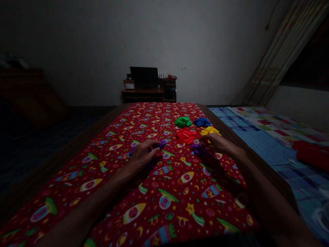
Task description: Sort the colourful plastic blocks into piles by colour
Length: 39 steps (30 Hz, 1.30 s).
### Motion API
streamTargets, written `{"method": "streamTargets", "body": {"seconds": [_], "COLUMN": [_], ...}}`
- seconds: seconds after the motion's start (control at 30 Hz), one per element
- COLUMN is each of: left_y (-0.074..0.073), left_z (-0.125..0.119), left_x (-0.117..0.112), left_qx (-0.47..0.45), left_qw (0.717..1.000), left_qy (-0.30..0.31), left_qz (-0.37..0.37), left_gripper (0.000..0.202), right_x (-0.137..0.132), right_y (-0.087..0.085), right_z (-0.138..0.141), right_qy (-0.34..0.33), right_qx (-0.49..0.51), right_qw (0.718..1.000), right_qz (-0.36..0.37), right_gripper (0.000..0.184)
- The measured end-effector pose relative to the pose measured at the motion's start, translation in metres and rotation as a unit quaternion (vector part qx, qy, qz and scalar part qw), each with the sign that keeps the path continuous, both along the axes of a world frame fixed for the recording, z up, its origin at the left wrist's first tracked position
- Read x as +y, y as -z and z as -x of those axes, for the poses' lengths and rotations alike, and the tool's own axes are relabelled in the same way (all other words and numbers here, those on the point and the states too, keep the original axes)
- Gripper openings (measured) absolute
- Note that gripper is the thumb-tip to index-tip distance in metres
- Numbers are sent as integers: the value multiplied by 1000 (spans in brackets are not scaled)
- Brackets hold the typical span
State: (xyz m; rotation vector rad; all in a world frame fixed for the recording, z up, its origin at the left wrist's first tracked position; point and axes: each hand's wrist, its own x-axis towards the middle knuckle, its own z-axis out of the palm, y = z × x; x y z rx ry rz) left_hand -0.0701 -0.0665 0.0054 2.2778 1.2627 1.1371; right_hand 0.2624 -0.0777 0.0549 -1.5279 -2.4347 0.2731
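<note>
Left hand pinches purple pieces at center frame on the red cloth; right hand sits half-closed over more purple (its grip is hard to tell in this dimness). Green pieces, red pieces, blue pieces and yellow pieces lie in single-colour heaps just above, with purple alone unheaped.

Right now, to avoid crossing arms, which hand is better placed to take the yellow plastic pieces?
The right hand looks better placed: it sits at the edge of the yellow plastic pieces. The left hand is farther off, at a purple piece, with the red plastic pieces lying between.
</note>
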Motion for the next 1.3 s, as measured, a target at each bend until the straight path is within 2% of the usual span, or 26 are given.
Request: {"method": "streamTargets", "body": {"seconds": [0.1, 0.2, 0.27, 0.33, 0.43, 0.57, 0.7, 0.8, 0.93, 1.03, 1.13, 1.23, 1.3], "left_y": [-2, 2, 6, 9, 9, 8, 15, 21, 18, 12, 4, -1, -4], "left_z": [-14, -30, -37, -39, -31, -5, 11, 8, -3, -11, -21, -38, -50], "left_x": [-12, -24, -30, -33, -28, -7, 18, 33, 46, 44, 30, 11, 2], "left_qx": [-42, -73, -73, -59, -5, 85, 110, 130, 171, 181, 137, 62, 19], "left_qw": [998, 993, 990, 989, 993, 994, 994, 991, 985, 983, 988, 989, 986], "left_qy": [30, 62, 84, 101, 96, 62, 3, -1, 14, 18, 39, 87, 108], "left_qz": [28, 68, 83, 89, 63, -7, -24, -18, 12, 28, 52, 101, 125], "left_gripper": [21, 20, 17, 15, 19, 23, 27, 32, 33, 28, 29, 34, 33], "right_x": [-5, -17, -26, -31, -30, -19, -6, -1, -1, -3, -7, -13, -17], "right_y": [7, 23, 33, 38, 33, 17, 14, 18, 18, 21, 30, 40, 43], "right_z": [22, 56, 74, 83, 76, 48, 24, 19, 26, 36, 48, 61, 69], "right_qy": [-17, -102, -163, -183, -140, -87, -69, -41, -18, -26, -69, -142, -166], "right_qx": [95, 176, 180, 160, 107, -4, -78, -58, 30, 95, 138, 115, 71], "right_qw": [993, 977, 969, 969, 983, 994, 995, 997, 995, 985, 978, 973, 974], "right_qz": [-61, -64, -55, -45, -45, -59, -3, 2, -92, -140, -143, -138, -134], "right_gripper": [28, 30, 27, 24, 21, 19, 11, 12, 13, 18, 20, 29, 34]}}
